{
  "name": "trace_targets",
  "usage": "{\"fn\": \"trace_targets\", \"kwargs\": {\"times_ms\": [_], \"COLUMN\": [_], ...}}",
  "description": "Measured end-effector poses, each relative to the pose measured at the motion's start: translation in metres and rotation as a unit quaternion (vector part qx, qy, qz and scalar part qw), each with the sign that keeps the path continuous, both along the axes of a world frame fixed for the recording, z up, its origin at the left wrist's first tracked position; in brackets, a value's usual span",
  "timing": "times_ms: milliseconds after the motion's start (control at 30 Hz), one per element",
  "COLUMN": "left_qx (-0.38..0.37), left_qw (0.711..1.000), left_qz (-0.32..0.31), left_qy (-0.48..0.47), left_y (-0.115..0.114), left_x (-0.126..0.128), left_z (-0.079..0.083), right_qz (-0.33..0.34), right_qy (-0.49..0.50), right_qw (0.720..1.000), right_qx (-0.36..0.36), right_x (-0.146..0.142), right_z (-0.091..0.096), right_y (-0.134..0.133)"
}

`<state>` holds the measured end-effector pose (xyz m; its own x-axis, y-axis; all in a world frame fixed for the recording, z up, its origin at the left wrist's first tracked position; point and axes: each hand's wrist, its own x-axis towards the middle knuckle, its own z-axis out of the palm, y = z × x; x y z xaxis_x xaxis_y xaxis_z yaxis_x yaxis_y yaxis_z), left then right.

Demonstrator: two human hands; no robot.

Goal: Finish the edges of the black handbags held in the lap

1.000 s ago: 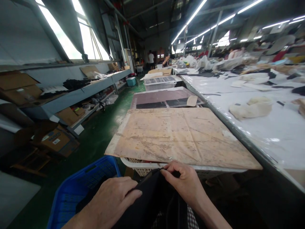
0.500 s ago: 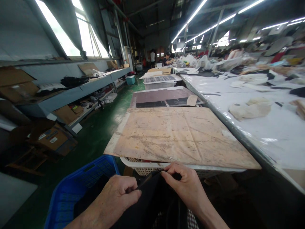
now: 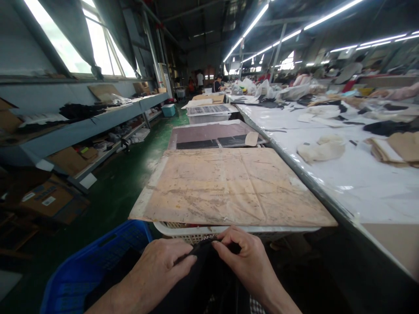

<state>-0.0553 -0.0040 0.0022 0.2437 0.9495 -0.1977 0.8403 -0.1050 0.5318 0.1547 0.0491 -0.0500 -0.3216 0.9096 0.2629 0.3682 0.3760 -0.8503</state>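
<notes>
Both of my hands pinch the top edge of a piece of black fabric (image 3: 203, 283) low in the view. My left hand (image 3: 157, 272) has its fingers curled closed over the fabric's left part. On the right, the fingers of my right hand (image 3: 244, 261) are closed on the same edge, close beside the left. The fabric hangs down towards my lap, and its lower part is out of view.
A stained brown board (image 3: 225, 185) lies on a white basket (image 3: 183, 231) just ahead. A blue plastic crate (image 3: 98, 261) sits at lower left. A long white table (image 3: 343, 165) with fabric pieces runs along the right. Grey shelves (image 3: 81, 131) with cardboard boxes line the left. People stand far off.
My hands have drawn closer together on the black fabric's edge. The view has shifted slightly right and up, so the crate sits lower left.
</notes>
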Motion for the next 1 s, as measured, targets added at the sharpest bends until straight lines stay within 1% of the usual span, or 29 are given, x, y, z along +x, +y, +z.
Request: {"fn": "trace_targets", "kwargs": {"times_ms": [100,167,300,367,433,600,700,833,1000], "left_qx": [0.005,0.003,-0.041,-0.043,-0.027,-0.002,0.016,0.022,-0.006], "left_qw": [1.0,0.999,0.991,0.99,0.992,0.989,0.993,0.996,0.988], "left_qz": [0.009,0.026,0.079,0.092,0.081,0.018,0.008,0.026,0.075], "left_qy": [-0.008,-0.029,-0.095,-0.094,-0.092,-0.146,-0.113,-0.087,-0.133], "left_y": [-0.001,-0.001,0.0,0.001,0.004,0.008,0.01,0.011,0.014], "left_x": [0.002,0.005,0.009,0.011,0.012,0.016,0.019,0.022,0.024], "left_z": [0.0,-0.002,-0.006,-0.007,-0.006,-0.001,-0.001,-0.005,-0.013], "right_qz": [0.003,0.004,-0.009,-0.015,-0.017,-0.018,-0.02,-0.021,-0.023], "right_qy": [0.009,0.012,0.008,0.004,-0.001,0.002,0.0,-0.002,0.002], "right_qw": [1.0,1.0,1.0,1.0,1.0,1.0,1.0,1.0,1.0], "right_qx": [0.007,0.009,0.006,0.005,0.003,0.012,0.003,0.003,-0.003], "right_x": [0.002,0.003,0.003,0.003,0.003,0.004,0.004,0.004,0.003], "right_z": [0.0,0.0,0.0,0.0,0.0,-0.001,-0.001,0.0,0.002], "right_y": [0.0,0.0,-0.002,-0.002,-0.002,-0.001,-0.001,-0.001,-0.002]}}
